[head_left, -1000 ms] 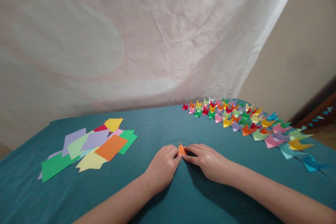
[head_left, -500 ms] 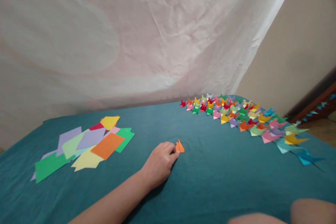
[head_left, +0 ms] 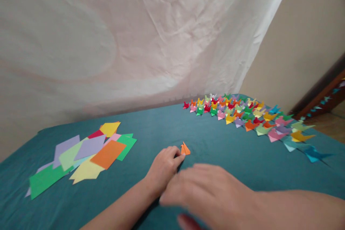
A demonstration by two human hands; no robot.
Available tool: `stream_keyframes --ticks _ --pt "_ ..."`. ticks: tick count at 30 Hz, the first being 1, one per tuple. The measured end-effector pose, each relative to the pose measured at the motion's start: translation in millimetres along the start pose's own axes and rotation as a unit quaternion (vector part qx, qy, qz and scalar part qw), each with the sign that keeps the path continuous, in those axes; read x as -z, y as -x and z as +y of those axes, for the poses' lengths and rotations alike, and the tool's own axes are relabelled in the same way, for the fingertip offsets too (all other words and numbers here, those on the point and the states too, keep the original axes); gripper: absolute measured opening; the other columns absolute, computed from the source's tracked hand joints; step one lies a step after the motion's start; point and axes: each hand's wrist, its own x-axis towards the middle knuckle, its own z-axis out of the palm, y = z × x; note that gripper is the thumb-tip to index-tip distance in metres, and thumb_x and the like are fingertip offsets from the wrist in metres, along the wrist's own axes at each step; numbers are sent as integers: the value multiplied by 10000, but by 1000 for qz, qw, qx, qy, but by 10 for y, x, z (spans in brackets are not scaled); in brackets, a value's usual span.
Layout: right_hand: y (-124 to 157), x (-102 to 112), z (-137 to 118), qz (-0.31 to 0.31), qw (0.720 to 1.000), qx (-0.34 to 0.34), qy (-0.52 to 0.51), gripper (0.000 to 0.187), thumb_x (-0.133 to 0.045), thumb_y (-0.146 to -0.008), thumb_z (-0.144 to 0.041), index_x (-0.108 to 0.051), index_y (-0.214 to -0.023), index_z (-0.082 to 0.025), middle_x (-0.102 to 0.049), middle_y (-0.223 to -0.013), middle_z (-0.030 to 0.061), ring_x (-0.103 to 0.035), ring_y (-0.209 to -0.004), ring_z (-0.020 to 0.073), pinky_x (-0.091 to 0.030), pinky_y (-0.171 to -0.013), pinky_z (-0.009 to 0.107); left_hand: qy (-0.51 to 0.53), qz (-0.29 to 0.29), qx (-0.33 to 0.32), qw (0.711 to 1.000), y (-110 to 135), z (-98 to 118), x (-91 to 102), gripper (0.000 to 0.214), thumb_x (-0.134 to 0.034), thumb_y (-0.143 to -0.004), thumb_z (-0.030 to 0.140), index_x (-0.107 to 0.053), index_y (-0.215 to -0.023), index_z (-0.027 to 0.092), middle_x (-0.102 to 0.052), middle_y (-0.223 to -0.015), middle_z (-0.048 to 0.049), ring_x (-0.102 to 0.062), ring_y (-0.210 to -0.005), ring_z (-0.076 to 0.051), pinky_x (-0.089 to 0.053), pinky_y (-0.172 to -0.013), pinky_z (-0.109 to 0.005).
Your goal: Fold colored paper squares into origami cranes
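Observation:
A small piece of folded orange paper with a narrow upright point lies on the teal cloth near the middle. My left hand pinches its near left edge between thumb and fingers. In front, closer to the camera, my right hand is raised over the cloth, slightly blurred. Its fingers lie together and reach left across the view of my left wrist. The thumb shows apart below them, and I see nothing held between.
Overlapping coloured paper sheets spread over the left side. At the right stand rows of small folded paper birds in many colours. A pale curtain hangs behind the cloth-covered table.
My right hand has come in from the lower right edge to beside my left wrist. The left hand keeps its pinch on the orange paper. The view has shifted slightly.

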Motion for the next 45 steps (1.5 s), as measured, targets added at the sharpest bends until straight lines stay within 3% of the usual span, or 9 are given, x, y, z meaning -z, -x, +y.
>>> stream_keyframes --ticks 2,5,7,10,19,29,45 --pt "-112 -71 287 39 994 -75 -62 223 -461 -840 -211 -574 -1024 -267 -646 -949 22 -609 -850 169 -498 -747 297 18 7 9 1000 4 12 11 214 -453 -840 115 -613 -957 196 -576 -923 -54 -524 -833 -196 -451 -739 -330" --pt "-126 -358 808 85 973 -186 -110 207 -498 -788 -132 -562 -973 -199 -638 -916 42 -604 -784 159 -482 -698 284 43 16 22 999 8 40 45 285 -438 -823 75 -586 -1030 205 -563 -1000 -59 -521 -907 -201 -445 -801 -343" --pt "-91 -561 1079 86 963 -221 -129 203 -519 -804 -164 -551 -1004 -181 -634 -905 49 -597 -757 158 -474 -682 289 62 28 45 997 1 49 62 248 -436 -845 100 -563 -1036 194 -556 -1020 -64 -518 -935 -204 -442 -822 -348" --pt "-60 -755 1247 104 953 -224 -175 201 -498 -841 -185 -537 -1037 -171 -633 -859 38 -592 -757 156 -469 -690 291 81 54 83 992 -16 33 57 174 -458 -876 170 -535 -1031 183 -550 -1039 -68 -508 -968 -214 -435 -849 -370" --pt "-85 -880 1209 145 938 -221 -223 175 -478 -876 -229 -542 -1032 -183 -643 -851 27 -603 -764 153 -470 -703 291 88 65 99 989 -20 -47 -4 191 -502 -881 221 -544 -1064 188 -544 -1051 -69 -501 -1001 -213 -424 -871 -383" --pt "-50 -877 1133 138 936 -199 -255 312 -603 -770 -168 -510 -1066 -192 -621 -832 -8 -574 -711 128 -462 -672 267 110 69 73 989 -23 -45 -2 162 -532 -858 185 -583 -1012 195 -534 -1062 -67 -504 -1004 -208 -432 -873 -368" --pt "-40 -855 1030 100 976 -138 -139 329 -613 -743 -89 -550 -1044 -205 -635 -849 6 -579 -788 162 -432 -740 297 137 56 53 988 -24 -27 25 84 -537 -841 145 -588 -892 189 -534 -1056 -70 -496 -1013 -209 -434 -886 -376"
